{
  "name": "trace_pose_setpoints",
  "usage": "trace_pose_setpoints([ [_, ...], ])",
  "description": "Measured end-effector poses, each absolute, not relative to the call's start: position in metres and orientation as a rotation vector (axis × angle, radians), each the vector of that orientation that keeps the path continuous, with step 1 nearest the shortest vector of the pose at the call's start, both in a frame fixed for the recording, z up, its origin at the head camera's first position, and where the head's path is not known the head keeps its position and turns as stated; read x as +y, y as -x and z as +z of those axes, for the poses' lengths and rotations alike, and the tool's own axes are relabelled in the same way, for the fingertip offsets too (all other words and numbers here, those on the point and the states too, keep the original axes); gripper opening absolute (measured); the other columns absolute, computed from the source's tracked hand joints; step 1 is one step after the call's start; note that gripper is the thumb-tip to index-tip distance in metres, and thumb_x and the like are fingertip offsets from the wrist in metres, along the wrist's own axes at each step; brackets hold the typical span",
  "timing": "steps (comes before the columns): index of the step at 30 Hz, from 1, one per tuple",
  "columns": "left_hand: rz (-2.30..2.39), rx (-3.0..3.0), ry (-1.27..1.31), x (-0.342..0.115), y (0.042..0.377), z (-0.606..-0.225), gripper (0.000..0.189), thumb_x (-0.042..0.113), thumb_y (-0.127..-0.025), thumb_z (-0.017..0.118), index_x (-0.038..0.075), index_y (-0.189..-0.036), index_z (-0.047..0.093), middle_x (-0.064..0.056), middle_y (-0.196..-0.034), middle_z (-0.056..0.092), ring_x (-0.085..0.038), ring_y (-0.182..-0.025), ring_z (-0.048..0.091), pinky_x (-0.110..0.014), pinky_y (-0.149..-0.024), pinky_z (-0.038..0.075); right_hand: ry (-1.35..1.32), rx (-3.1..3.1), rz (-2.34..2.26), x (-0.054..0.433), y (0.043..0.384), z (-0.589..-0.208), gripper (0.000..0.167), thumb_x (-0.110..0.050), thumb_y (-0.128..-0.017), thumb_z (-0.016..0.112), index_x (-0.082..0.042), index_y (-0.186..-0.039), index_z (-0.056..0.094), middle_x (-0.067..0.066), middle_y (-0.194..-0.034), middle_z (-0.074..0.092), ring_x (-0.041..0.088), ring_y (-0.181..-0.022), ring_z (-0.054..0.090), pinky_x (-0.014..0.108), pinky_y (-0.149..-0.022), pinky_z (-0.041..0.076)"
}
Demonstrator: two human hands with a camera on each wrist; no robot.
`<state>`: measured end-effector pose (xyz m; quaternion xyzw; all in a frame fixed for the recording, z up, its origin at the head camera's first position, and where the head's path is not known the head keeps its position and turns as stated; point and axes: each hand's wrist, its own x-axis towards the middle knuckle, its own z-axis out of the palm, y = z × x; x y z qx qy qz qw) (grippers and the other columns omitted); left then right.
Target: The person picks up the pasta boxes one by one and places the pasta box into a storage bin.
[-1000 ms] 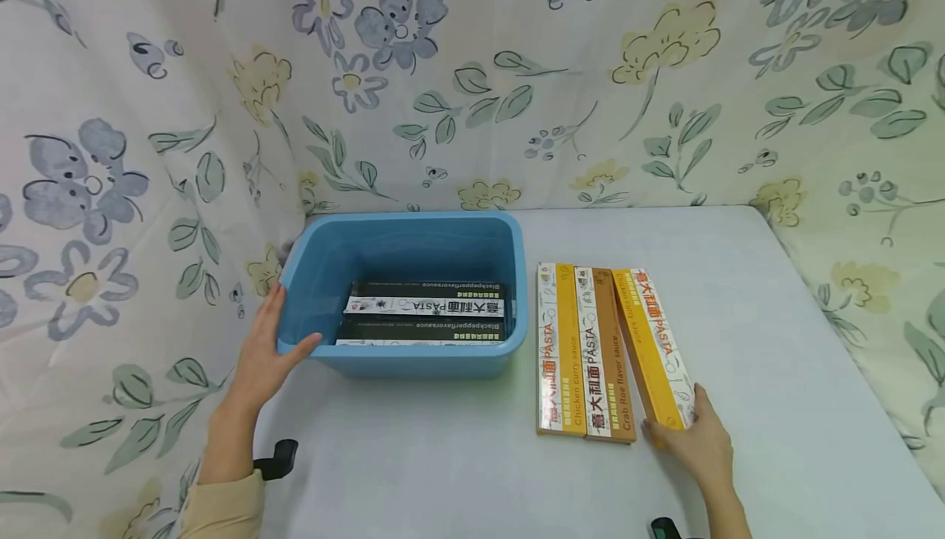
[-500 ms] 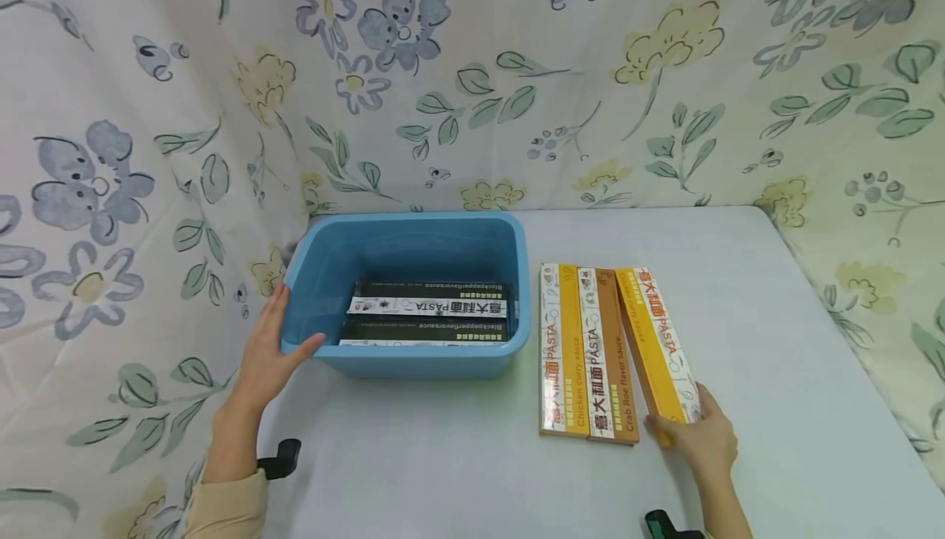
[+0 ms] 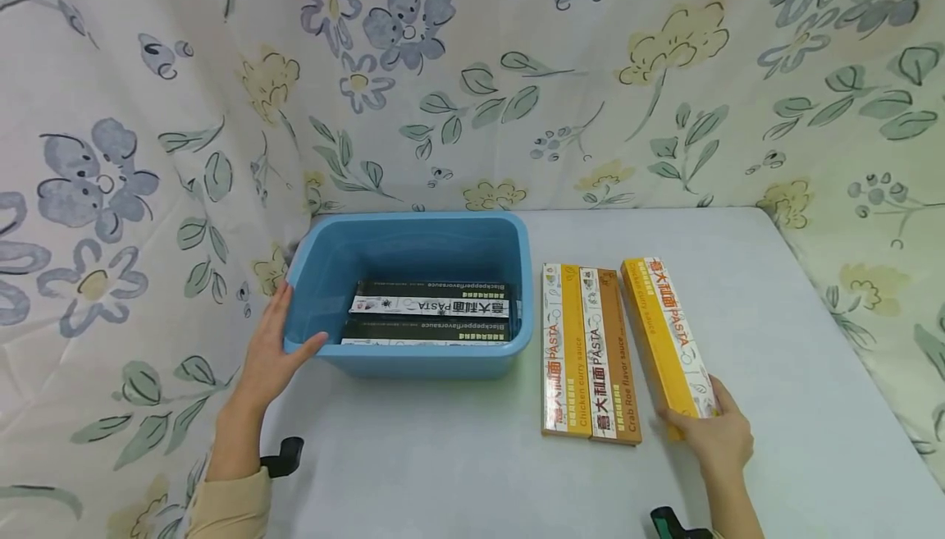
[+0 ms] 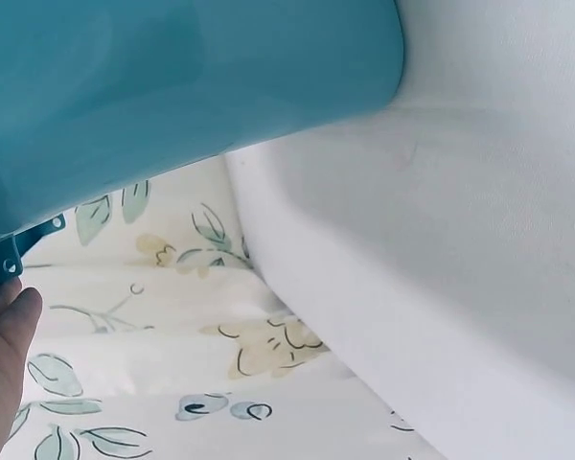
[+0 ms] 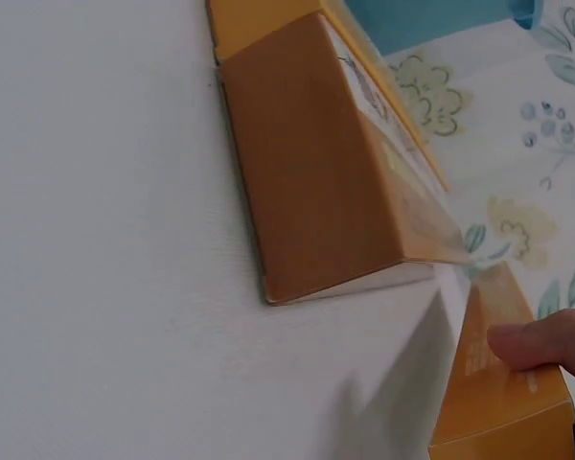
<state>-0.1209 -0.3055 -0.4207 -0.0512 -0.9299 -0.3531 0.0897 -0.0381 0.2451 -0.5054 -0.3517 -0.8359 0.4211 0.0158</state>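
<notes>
My right hand (image 3: 719, 438) grips the near end of a yellow-and-white pasta box (image 3: 670, 334), its thumb lying on the yellow side in the right wrist view. This box is tilted away from two flat pasta boxes to its left: a Chicken curry sauce box (image 3: 573, 358) and a brown Crab Roe flavor sauce box (image 3: 614, 342). My left hand (image 3: 267, 350) rests at the near left corner of a blue plastic bin (image 3: 428, 364), fingers along the side and thumb at the front rim. Two black pasta boxes (image 3: 435, 291) lie inside the bin.
Everything stands on a white tabletop (image 3: 413, 457). A floral curtain (image 3: 472, 79) hangs behind the table and along both sides. Dark wrist camera mounts (image 3: 283, 459) show beside both forearms.
My right hand has shifted right with the yellow pasta box, widening the gap to the brown box. The left hand stays at the bin's corner.
</notes>
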Motion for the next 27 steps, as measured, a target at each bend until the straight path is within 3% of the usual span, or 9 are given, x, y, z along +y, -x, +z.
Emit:
trace_pose_setpoints([
  [13,-1.051,-2.764,0.152,-0.306,0.120,-0.420,0.091,0.033,-0.087,0.068,0.005,-0.156,0.015,-0.016,-0.162,0.009,-0.047,-0.143,0.012,-0.074,-0.102,0.018,1.071,-2.568,1.319,0.251,0.041,-0.473,0.099,-0.015,-0.071,0.084,-0.006,-0.153,0.029,0.029,-0.144,0.040,0.044,-0.118,0.041,0.043,-0.079,0.041],
  [19,-1.048,-2.772,0.140,-0.305,0.121,-0.420,0.091,0.033,-0.087,0.068,0.004,-0.156,0.015,-0.018,-0.161,0.009,-0.047,-0.143,0.012,-0.075,-0.102,0.018,1.023,-2.563,1.325,0.250,0.043,-0.458,0.098,-0.013,-0.071,0.085,-0.007,-0.152,0.030,0.028,-0.144,0.041,0.043,-0.118,0.042,0.043,-0.081,0.038],
  [23,-1.047,-2.773,0.138,-0.305,0.121,-0.420,0.091,0.033,-0.087,0.068,0.004,-0.156,0.015,-0.018,-0.161,0.009,-0.048,-0.143,0.013,-0.075,-0.101,0.019,0.990,-2.578,1.333,0.250,0.045,-0.451,0.097,-0.010,-0.071,0.084,-0.006,-0.152,0.031,0.029,-0.143,0.042,0.042,-0.115,0.043,0.025,-0.071,0.041],
  [27,-1.047,-2.771,0.137,-0.305,0.121,-0.421,0.092,0.033,-0.087,0.068,0.005,-0.156,0.015,-0.017,-0.161,0.010,-0.049,-0.143,0.014,-0.076,-0.101,0.020,0.944,-2.602,1.349,0.248,0.046,-0.441,0.098,-0.008,-0.070,0.085,-0.007,-0.152,0.031,0.029,-0.143,0.041,0.041,-0.114,0.043,0.010,-0.060,0.035],
])
